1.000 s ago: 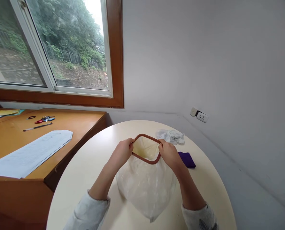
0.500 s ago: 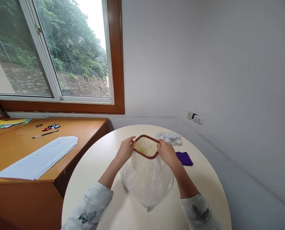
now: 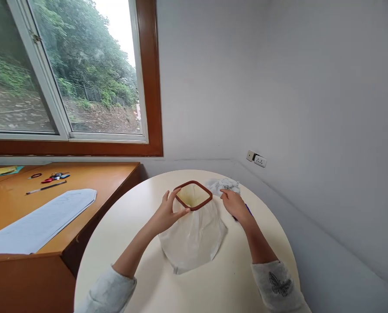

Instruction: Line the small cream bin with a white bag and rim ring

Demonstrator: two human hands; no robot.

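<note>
While the left hand [image 3: 166,215] touched the brown frame [image 3: 203,203] with thumb and fingers spread wide, the right hand [image 3: 235,206] was apart from it, fingers drawn narrow; whether these gripped anything could not be told. The frame, with a translucent bag [image 3: 194,248] spread below it, was over the middle of the round cream table [image 3: 122,230]. Crumpled white plastic [image 3: 217,184] lay at far right. At left, a wooden desk [image 3: 109,174] bore papers [image 3: 44,221] below a window [image 3: 86,65]; a socket [image 3: 260,161] was set in the far wall [image 3: 213,87].
</note>
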